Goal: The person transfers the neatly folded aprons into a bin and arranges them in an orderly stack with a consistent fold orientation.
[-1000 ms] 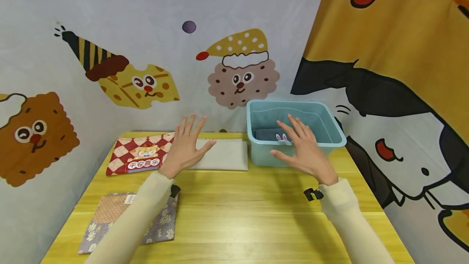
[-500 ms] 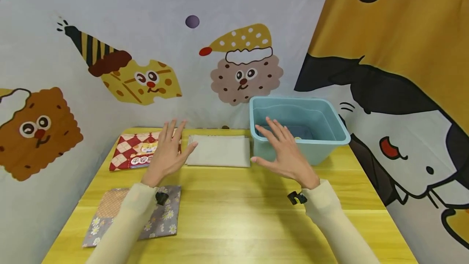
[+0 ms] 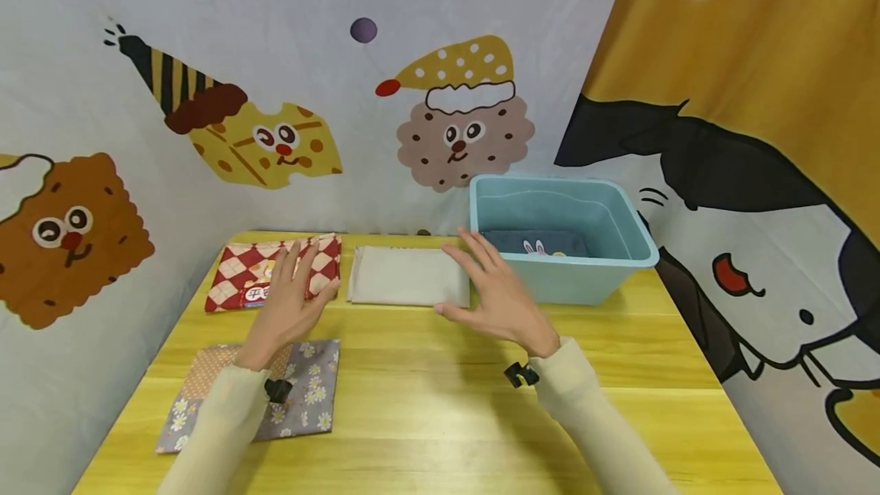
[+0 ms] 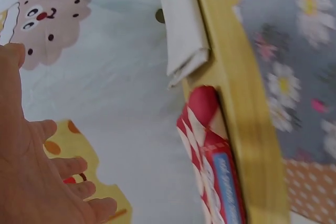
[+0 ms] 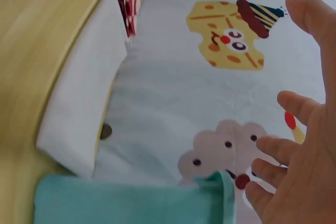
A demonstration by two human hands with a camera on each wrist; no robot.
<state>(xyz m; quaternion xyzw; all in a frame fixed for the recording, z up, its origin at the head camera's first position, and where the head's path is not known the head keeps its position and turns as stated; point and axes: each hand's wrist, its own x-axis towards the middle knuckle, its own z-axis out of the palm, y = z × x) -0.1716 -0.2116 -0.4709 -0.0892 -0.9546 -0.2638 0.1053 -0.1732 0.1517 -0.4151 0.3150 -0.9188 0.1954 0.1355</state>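
My left hand (image 3: 283,319) hovers with spread fingers over the table, between a red-and-cream checked folded cloth (image 3: 237,270) and a grey daisy-print folded cloth (image 3: 312,388). It holds nothing. My right hand (image 3: 502,300), fingers also spread and holding nothing, is above the table just left of a light blue plastic bin (image 3: 564,281). Its fingertips overlap the right end of a folded off-white cloth (image 3: 406,277) in the head view; contact cannot be told. Inside the bin lies a dark blue-grey folded cloth (image 3: 505,241) with a white rabbit-ear motif.
The yellow wood-grain table (image 3: 412,396) meets a pale curtain (image 3: 289,6) with cartoon prints at the back. Another printed curtain (image 3: 756,266) hangs along the right side. A small black clip (image 3: 521,374) sits at the right wrist and another (image 3: 278,390) at the left.
Both hands have moved left and nearer to the body, fingers still spread. The right hand no longer covers the bin's inside. The head view has tilted slightly. The cloths and bin stay put.
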